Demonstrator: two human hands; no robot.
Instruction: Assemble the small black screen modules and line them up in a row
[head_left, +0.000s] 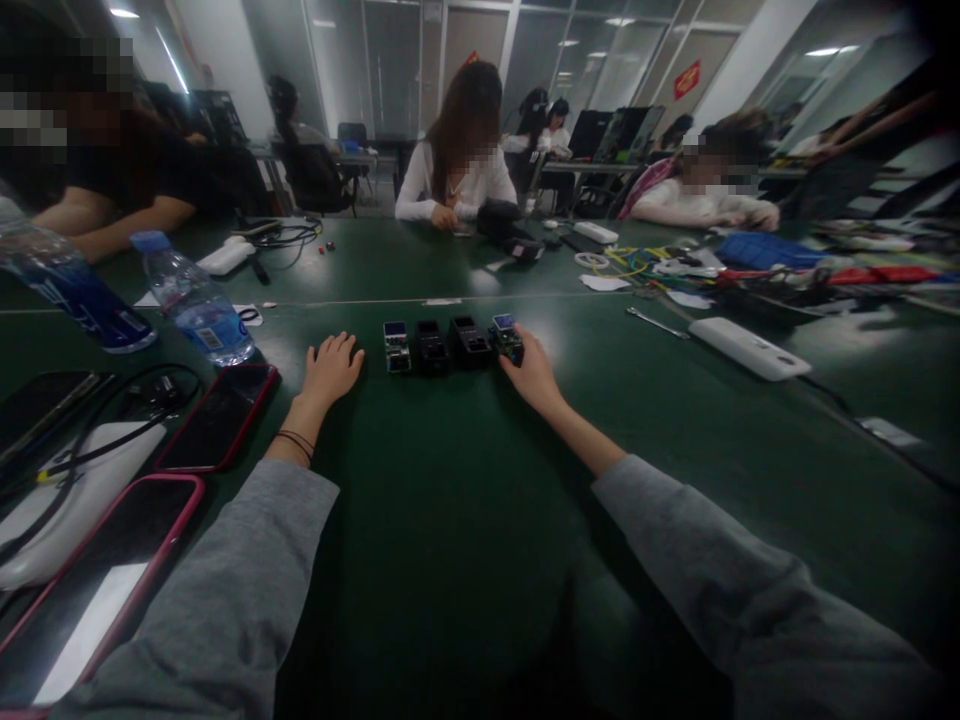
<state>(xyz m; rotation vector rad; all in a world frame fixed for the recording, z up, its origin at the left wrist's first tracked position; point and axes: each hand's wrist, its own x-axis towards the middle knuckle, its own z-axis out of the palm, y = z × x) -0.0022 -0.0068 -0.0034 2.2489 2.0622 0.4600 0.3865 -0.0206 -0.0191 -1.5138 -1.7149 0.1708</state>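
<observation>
My right hand grips a small circuit board with a screen by its right side, at the right end of a short row on the dark green table. To its left in the row stand a black plastic housing, a second black housing and another circuit board with a screen. My left hand lies flat on the table with fingers spread, left of the row and apart from it. Nothing shows in it.
Left: phones, a water bottle, a darker blue bottle, a white power strip and cables. Right: a wrench, a white power strip, tangled wires. Several people sit across the table.
</observation>
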